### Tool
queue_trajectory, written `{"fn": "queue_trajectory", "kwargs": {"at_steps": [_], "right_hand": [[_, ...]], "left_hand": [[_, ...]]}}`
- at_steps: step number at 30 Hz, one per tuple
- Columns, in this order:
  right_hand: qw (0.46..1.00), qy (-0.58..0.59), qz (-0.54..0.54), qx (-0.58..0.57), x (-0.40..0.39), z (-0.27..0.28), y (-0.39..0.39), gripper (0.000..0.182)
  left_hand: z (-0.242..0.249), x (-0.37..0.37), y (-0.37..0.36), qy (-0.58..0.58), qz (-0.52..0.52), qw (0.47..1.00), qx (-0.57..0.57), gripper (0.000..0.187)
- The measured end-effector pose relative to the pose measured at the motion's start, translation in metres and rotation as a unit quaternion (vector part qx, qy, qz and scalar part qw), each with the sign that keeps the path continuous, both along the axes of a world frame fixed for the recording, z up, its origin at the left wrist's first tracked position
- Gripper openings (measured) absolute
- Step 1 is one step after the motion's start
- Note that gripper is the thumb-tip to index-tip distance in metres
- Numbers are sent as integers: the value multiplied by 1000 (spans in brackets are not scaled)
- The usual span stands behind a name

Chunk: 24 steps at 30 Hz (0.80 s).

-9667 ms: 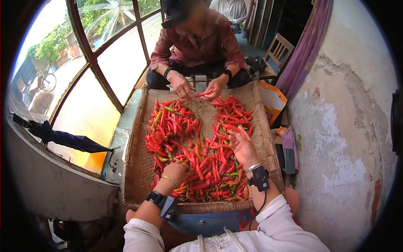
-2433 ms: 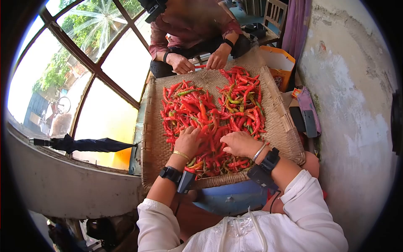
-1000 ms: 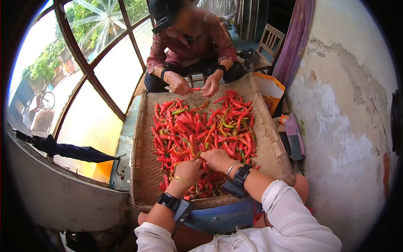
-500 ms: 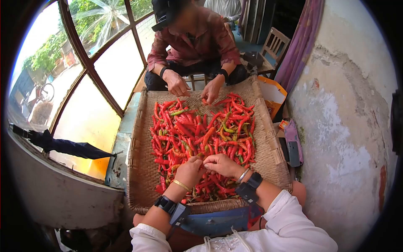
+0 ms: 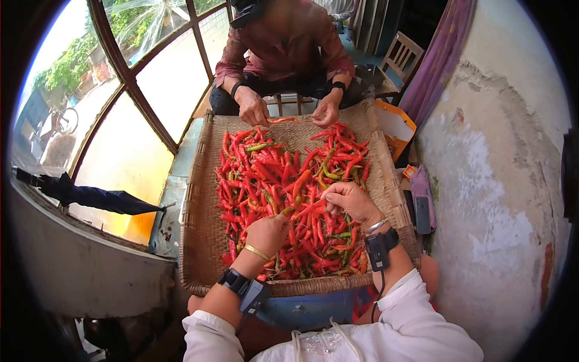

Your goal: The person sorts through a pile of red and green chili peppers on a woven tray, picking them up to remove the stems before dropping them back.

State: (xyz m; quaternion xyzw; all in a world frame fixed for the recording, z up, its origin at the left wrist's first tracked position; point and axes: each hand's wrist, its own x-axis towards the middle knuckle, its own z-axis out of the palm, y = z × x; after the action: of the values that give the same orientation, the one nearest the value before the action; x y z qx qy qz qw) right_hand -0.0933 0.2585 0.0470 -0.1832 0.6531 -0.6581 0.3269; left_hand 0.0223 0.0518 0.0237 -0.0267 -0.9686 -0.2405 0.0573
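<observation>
Red chili peppers (image 5: 265,175), a few of them green or yellowish, lie heaped on a woven tray (image 5: 202,241) in front of me. My right hand (image 5: 354,204) is above the right part of the heap, thumb and fingers pinched on one end of a red chili pepper (image 5: 310,209) that points left. Low over the heap's middle, my left hand (image 5: 269,234) is closed with its fingertips together, close to that pepper's other end. A yellow-green bit shows at those fingertips, but what they hold is too small to name.
Across the tray sits a person in a red shirt, whose hand (image 5: 253,108) holds a reddish pepper (image 5: 283,120). A folded umbrella (image 5: 111,199) lies on the left sill. At right are an orange box (image 5: 395,130), a phone (image 5: 422,215) and the wall (image 5: 482,181).
My hands were together over the heap; the right has moved right and up with a red chili pepper, the left slightly left. The other person's hands have also moved apart from the heap.
</observation>
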Motion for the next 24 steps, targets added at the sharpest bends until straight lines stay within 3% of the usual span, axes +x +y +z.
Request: {"fn": "queue_trajectory", "kwargs": {"at_steps": [4, 8, 12, 13, 14, 16, 19, 21, 22, 24], "right_hand": [[992, 30, -112, -56, -9, -1, 7, 14], [971, 8, -210, -117, -19, -16, 13, 14], [969, -6, -228, -96, -28, -32, 17, 15], [960, 214, -178, 23, -24, -32, 9, 17], [889, 419, -116, 142, -18, -34, 0, 21], [900, 399, 7, 173, 3, -29, -17, 26], [865, 476, 75, 138, 24, -36, -42, 21], [814, 533, 127, 191, 29, -41, -48, 14], [813, 535, 127, 192, 27, -37, -46, 14], [789, 564, 28, 243, 16, -24, -39, 9]], "left_hand": [[-1, 1, 0, 34, -9, 999, -8, 21], [-4, 6, 1, -6, -29, 999, -28, 22], [3, 2, 0, -49, -17, 998, -25, 21], [3, 1, 0, -46, -18, 998, -29, 21], [3, 1, 0, -44, -19, 998, -32, 20], [2, 1, 1, -46, -22, 998, -24, 20], [3, 2, -1, -34, -25, 999, -7, 18], [4, 2, 1, -22, -27, 999, 8, 17], [6, 2, 1, -20, -20, 1000, 14, 16], [5, 1, -3, -18, -7, 1000, 22, 16]]}}
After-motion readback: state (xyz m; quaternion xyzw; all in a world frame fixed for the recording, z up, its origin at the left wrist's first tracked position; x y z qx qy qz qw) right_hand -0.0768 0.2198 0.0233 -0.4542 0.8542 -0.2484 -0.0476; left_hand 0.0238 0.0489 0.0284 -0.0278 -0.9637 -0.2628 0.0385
